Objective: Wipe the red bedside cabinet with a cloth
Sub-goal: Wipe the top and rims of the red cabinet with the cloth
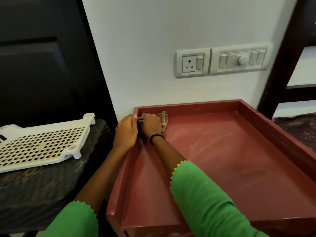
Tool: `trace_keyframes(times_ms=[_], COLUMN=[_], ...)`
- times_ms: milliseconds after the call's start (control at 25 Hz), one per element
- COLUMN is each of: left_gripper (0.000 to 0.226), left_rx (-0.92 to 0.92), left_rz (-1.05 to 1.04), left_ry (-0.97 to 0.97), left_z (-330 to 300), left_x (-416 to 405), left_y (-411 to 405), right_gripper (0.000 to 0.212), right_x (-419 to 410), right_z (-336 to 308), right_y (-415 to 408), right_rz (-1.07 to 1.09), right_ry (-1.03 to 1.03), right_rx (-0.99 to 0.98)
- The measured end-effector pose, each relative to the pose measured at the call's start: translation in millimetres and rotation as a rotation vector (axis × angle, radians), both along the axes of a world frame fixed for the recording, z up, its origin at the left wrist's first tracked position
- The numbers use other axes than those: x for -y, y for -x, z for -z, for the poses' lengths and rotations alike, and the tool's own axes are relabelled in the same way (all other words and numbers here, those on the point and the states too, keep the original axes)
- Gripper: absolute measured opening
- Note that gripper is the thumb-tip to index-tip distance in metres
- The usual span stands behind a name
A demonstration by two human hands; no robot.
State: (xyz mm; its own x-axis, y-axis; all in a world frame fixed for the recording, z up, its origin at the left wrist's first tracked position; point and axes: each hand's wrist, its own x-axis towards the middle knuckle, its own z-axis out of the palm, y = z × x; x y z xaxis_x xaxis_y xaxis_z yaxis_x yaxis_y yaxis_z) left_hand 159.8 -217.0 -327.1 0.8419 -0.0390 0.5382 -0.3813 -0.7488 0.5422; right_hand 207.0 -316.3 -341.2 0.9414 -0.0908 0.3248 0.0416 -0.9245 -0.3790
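Head view, looking down on the red bedside cabinet (222, 151), whose top is a shallow tray with a raised rim on all four sides. The cabinet stands against a pale wall (145, 48), its rear rim touching that wall. Faint pale streaks and dusty smears mark the red surface toward the middle and right.

Your two hands meet at the cabinet's far left corner. Your right hand (151, 124) lies inside the tray, fingers curled down and closed over a bunched, striped cloth (163, 119); part of the cloth spills out to the right of the knuckles and rests on the red surface just beside the rear rim. A dark beaded bracelet (156, 137) circles that wrist. Your left hand (126, 132) sits at the left rim, fingers curled and pressed together, the fingertips pinching a fold of the same cloth where the two hands touch. How firmly either hand grips cannot be told.

Both forearms reach forward out of green sleeves (205, 202) edged with a yellow zigzag trim.

To the left of the cabinet, a white perforated plastic rack (42, 142) lies flat on a dark, glossy covered surface (42, 194). On the wall above the cabinet are a socket plate (192, 63) and, just beside it, a switch panel (239, 59) with a round dial. A dark wooden frame (282, 65) rises at the right.
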Motion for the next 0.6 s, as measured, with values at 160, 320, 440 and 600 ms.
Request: trace_keyframes(times_ms=[160,320,440,600], left_gripper=[0.035,0.037,0.037,0.036], left_rx=[-0.004,-0.019,-0.022,-0.010], left_rz=[-0.017,-0.018,-0.025,-0.018], left_ry=[0.021,0.012,0.008,0.007], left_z=[-2,-2,-3,-1], left_x=[1,2,3,1], left_y=[1,1,2,2], right_gripper=[0.024,0.045,0.040,0.040], right_x=[35,80,78,49], right_z=[-11,-21,-13,-7], right_y=[5,56,51,-6], right_rz=[-0.283,-0.722,-0.708,-0.404], right_ry=[0.171,0.120,0.086,0.121], right_rx=[-0.103,-0.170,-0.145,-0.164])
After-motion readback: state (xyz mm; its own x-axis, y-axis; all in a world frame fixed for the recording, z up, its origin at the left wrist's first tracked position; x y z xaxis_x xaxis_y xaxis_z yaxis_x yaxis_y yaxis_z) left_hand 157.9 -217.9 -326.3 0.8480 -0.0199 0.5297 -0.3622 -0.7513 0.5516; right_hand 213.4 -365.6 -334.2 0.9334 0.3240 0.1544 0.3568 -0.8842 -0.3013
